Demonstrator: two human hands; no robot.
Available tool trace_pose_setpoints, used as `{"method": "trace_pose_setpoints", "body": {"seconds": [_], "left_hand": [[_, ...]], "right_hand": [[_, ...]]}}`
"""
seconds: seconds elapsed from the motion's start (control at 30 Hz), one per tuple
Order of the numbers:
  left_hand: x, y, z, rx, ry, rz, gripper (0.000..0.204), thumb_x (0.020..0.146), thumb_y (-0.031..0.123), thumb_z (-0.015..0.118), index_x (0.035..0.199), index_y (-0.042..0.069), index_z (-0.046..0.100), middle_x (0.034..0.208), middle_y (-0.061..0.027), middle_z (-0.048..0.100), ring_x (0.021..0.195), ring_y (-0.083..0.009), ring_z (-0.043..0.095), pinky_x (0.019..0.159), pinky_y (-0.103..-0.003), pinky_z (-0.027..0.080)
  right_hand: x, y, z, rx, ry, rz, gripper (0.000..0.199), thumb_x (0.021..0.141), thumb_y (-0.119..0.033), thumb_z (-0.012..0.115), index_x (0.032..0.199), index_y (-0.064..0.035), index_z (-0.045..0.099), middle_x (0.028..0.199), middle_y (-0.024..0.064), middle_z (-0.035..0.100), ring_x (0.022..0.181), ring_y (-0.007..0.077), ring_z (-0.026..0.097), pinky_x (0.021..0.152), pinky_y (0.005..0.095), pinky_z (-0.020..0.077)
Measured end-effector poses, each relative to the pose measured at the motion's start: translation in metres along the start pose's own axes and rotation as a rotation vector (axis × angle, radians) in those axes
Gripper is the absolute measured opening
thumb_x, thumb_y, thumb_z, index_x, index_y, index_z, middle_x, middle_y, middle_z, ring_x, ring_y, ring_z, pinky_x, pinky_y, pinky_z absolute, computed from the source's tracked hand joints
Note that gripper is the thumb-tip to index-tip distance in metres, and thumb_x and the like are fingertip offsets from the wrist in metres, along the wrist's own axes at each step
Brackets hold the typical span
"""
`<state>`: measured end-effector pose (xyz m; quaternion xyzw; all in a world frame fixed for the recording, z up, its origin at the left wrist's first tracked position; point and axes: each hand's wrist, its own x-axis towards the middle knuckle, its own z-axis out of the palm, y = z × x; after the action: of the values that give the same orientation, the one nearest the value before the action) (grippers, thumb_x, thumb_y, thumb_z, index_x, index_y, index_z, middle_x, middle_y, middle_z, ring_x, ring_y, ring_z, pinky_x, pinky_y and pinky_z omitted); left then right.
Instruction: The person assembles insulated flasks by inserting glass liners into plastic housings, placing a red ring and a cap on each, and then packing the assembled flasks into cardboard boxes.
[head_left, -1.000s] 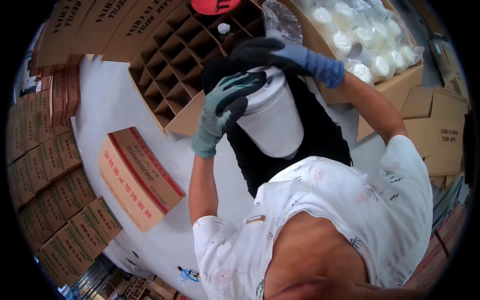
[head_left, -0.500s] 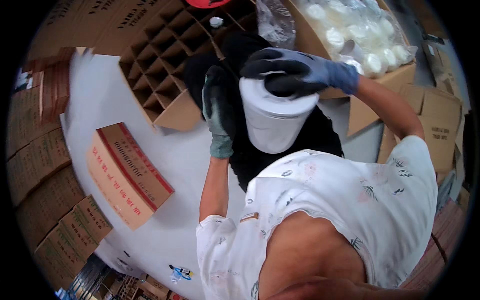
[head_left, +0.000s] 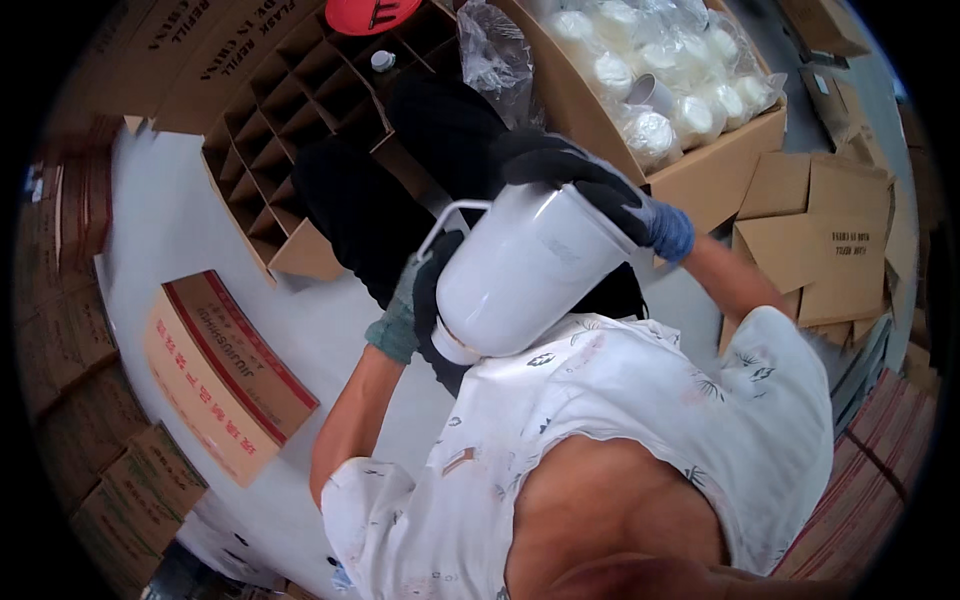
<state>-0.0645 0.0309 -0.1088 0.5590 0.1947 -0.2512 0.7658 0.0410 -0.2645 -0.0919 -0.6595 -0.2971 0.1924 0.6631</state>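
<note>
A glossy white vacuum flask (head_left: 535, 270) with a looped handle (head_left: 450, 212) lies tilted over my lap, its narrower end (head_left: 455, 345) pointing down and left beside my shirt. My left hand (head_left: 420, 300), in a green and black glove, is closed against the flask's left side below the handle; its fingers are partly hidden behind the body. Over the wide upper-right end, my right hand (head_left: 590, 190) in a blue-grey and black glove wraps its fingers round the edge.
Beyond my knees stands a carton with cardboard dividers (head_left: 270, 150), a red disc (head_left: 372, 12) and a white-capped item (head_left: 382, 61). An open carton (head_left: 720, 165) at right holds bagged white-capped items (head_left: 650, 70). A closed box (head_left: 230, 375) lies left; flattened cardboard (head_left: 815, 245) lies right.
The flask has tipped from standing wide end up to lying slanted, and its handle now shows. My left hand, earlier apart from it with fingers stretched, has taken hold of its side.
</note>
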Motion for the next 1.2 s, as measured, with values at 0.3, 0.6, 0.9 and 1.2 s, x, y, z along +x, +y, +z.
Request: {"method": "trace_pose_setpoints", "body": {"seconds": [0.3, 0.6, 0.9, 1.2], "left_hand": [[0.024, 0.087, 0.036, 0.55, 0.063, 0.581, 0.035, 0.075, 0.007, 0.059, 0.109, 0.001, 0.064, 0.104, -0.0126, 0.066, 0.099, -0.0205, 0.061, 0.092, -0.034, 0.044], [0.043, 0.126, 0.047, 0.833, 0.028, 0.901, 0.03, 0.074, 0.011, 0.058, 0.101, 0.002, 0.066, 0.099, -0.0139, 0.066, 0.095, -0.025, 0.063, 0.089, -0.036, 0.046], [0.052, 0.133, 0.054, 0.882, 0.098, 1.101, 0.03, 0.074, 0.011, 0.059, 0.102, 0.001, 0.065, 0.103, -0.0158, 0.065, 0.102, -0.0283, 0.061, 0.093, -0.036, 0.043], [0.047, 0.162, 0.069, 1.126, 0.259, 1.316, 0.028, 0.071, 0.002, 0.053, 0.096, -0.001, 0.066, 0.104, -0.0131, 0.066, 0.105, -0.0299, 0.059, 0.099, -0.041, 0.039]], "right_hand": [[0.045, 0.012, -0.029, 0.443, 0.143, 0.263, 0.044, 0.095, -0.031, 0.049, 0.131, -0.0053, 0.044, 0.125, 0.0076, 0.052, 0.111, 0.0152, 0.052, 0.097, 0.0298, 0.0426], [0.065, 0.018, -0.04, 0.453, 0.153, 0.254, 0.047, 0.097, -0.035, 0.04, 0.134, -0.0052, 0.042, 0.128, 0.0124, 0.05, 0.116, 0.0195, 0.05, 0.102, 0.0333, 0.0372], [0.089, 0.012, -0.047, 0.278, 0.163, 0.194, 0.051, 0.097, -0.037, 0.041, 0.136, -0.0052, 0.039, 0.133, 0.0108, 0.046, 0.119, 0.0169, 0.046, 0.105, 0.0308, 0.0325], [0.102, 0.026, -0.042, -0.056, 0.164, -0.053, 0.076, 0.081, -0.021, 0.068, 0.141, -0.0038, 0.025, 0.142, 0.0147, 0.033, 0.131, 0.0248, 0.033, 0.108, 0.0356, 0.0275]]}}
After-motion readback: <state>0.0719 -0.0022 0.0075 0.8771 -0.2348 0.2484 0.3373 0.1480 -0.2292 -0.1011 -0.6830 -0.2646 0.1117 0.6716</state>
